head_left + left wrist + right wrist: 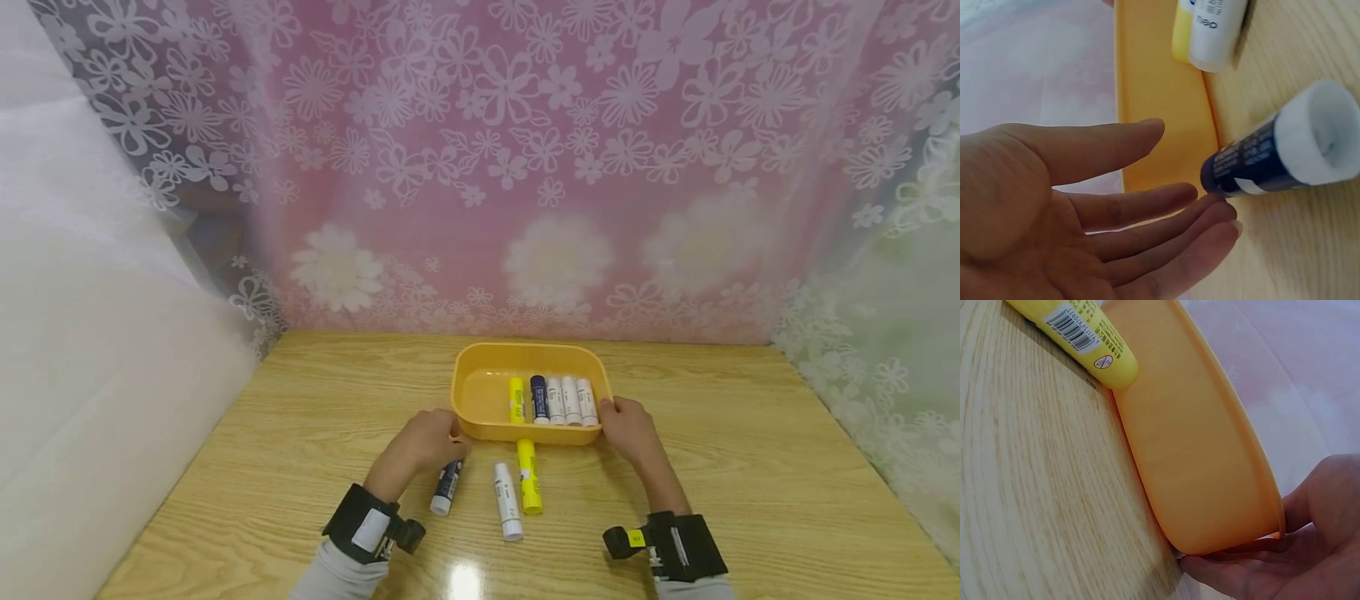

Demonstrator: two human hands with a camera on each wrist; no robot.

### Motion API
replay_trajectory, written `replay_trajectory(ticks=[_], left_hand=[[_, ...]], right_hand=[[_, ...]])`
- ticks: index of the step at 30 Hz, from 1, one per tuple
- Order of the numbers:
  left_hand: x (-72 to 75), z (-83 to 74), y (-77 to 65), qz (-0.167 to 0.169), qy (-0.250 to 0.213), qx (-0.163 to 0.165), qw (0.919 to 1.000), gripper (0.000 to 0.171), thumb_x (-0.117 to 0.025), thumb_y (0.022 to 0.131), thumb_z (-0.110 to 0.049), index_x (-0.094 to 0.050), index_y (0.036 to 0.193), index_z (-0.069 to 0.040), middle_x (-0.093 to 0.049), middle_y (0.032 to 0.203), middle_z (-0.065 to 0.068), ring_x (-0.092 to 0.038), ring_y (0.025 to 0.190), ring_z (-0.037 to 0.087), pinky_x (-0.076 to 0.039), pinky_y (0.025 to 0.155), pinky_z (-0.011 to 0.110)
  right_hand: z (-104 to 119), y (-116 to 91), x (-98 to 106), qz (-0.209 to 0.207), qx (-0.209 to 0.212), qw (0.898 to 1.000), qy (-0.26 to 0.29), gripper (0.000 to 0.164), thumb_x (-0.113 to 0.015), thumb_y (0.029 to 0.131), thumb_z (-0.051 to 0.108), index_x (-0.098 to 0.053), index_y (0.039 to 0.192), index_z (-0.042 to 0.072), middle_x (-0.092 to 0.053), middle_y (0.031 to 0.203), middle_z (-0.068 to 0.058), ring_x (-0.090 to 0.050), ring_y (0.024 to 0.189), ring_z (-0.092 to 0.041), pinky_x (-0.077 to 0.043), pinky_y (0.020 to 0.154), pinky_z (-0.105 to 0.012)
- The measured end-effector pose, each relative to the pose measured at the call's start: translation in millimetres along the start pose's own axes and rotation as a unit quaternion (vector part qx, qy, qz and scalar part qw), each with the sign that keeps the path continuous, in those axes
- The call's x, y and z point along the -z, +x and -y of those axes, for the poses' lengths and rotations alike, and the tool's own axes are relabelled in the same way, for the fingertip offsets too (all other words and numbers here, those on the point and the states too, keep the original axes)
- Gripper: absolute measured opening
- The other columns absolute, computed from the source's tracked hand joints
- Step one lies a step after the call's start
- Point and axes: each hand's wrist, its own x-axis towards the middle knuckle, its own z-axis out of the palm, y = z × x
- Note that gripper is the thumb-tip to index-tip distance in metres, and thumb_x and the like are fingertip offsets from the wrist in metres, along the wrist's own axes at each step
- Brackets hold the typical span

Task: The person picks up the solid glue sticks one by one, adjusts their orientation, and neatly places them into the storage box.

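Observation:
A yellow-orange plastic tray (491, 432) holds a yellow glue stick (517, 401), a dark blue glue stick (539, 401) and several white ones (571, 402) at its right side. My right hand (630, 429) grips the front right corner, thumb by the rim and fingers beneath it in the right wrist view. My left hand (425, 439) is at the front left corner, thumb and fingers extended in the left wrist view. Its fingertips are right at the end of a loose dark blue glue stick (1250, 159) with a white base.
In front of the tray, a yellow glue stick (529, 479) and a white glue stick (507, 502) lie on the wooden table (300, 392). A flowered pink curtain (450, 208) hangs behind the table, with pale sheets at both sides.

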Motion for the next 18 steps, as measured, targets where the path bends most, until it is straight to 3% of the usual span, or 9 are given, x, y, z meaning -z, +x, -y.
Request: replay_trajectory(ticks=[11, 18], left_hand=[[-8.6, 4.5, -1.2, 0.006, 0.003, 0.025, 0.9997, 0.025, -0.075, 0.089, -0.018, -0.058, 0.079, -0.004, -0.049, 0.068, 0.004, -0.047, 0.058, 0.017, -0.033, 0.051, 0.025], [-11.2, 6.3, -1.2, 0.009, 0.014, 0.028, 0.9995, 0.026, -0.077, 0.088, -0.019, -0.057, 0.08, -0.004, -0.05, 0.069, 0.005, -0.047, 0.058, 0.017, -0.033, 0.05, 0.025]], right_hand=[[1.4, -1.2, 0.3, -0.002, -0.001, 1.0, -0.002, 0.05, -0.031, 0.108, 0.025, -0.057, 0.133, -0.01, -0.064, 0.11, -0.02, -0.056, 0.091, -0.027, -0.044, 0.069, -0.03], [1.0, -1.0, 0.1, -0.006, 0.001, 1.0, 0.001, 0.049, -0.032, 0.107, 0.025, -0.058, 0.13, -0.01, -0.064, 0.11, -0.02, -0.056, 0.091, -0.026, -0.044, 0.069, -0.03]])
